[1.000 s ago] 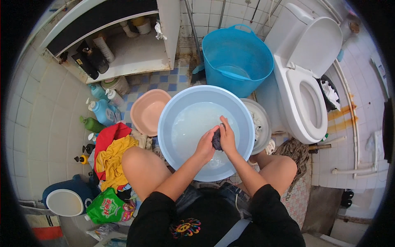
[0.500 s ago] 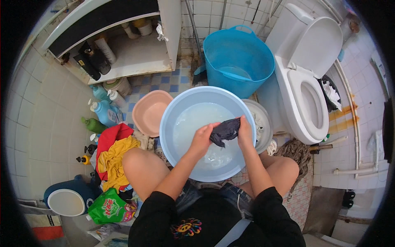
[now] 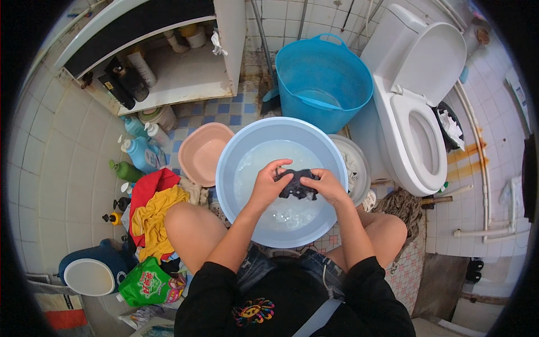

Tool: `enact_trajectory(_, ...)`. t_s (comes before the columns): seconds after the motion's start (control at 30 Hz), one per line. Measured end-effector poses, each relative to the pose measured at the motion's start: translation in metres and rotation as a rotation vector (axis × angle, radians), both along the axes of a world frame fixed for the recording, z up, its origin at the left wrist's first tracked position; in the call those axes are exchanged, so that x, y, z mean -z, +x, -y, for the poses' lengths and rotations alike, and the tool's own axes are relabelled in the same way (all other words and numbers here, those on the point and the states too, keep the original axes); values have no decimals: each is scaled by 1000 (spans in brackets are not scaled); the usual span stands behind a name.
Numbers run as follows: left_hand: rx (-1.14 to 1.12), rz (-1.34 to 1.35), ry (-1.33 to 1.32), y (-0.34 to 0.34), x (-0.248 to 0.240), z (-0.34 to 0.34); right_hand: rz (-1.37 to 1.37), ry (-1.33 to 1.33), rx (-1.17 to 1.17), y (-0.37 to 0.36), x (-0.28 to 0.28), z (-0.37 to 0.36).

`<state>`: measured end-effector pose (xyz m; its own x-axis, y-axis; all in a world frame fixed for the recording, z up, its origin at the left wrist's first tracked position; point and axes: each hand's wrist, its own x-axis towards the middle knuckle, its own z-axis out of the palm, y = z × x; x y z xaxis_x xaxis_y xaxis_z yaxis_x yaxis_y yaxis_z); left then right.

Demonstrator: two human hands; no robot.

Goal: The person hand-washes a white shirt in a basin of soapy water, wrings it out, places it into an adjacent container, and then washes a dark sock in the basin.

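Observation:
Between my two hands is a small dark wet cloth (image 3: 298, 185), bunched up over the light blue basin (image 3: 227, 151). My left hand (image 3: 270, 182) pinches its left side with thumb and fingers, the forefinger lifted above it. On the other side my right hand (image 3: 327, 184) grips it, the thumb pressed on top. Cloudy, slightly foamy water (image 3: 286, 216) lies in the basin below the cloth. The exact kind of garment cannot be made out.
A peach basin (image 3: 205, 151) sits left of the blue one, near bottles and a pile of red and yellow clothes (image 3: 163, 216). Behind stands a blue tub (image 3: 323, 78). The toilet (image 3: 415, 140) is at the right, a pale bowl (image 3: 359, 168) before it.
Both hands have shifted a little left and closer together. The cloth, stretched out at a slant before, is now bunched and level, with my thumbs on top.

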<state>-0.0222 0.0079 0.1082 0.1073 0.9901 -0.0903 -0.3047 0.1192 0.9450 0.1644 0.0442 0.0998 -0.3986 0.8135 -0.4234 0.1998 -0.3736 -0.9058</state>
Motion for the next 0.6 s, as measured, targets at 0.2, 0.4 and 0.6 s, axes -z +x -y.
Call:
enact_trajectory(0.2,221,-245,-190,-1,23,3,-712,-79,458,4,-5,-7)
enact_trajectory(0.4,114,525,-476,9,21,2,-980,-69,371,-8,-18,4)
enact_trajectory(0.6,88,486,-346,11,44,0,-906,-5,307,-18,-21,8)
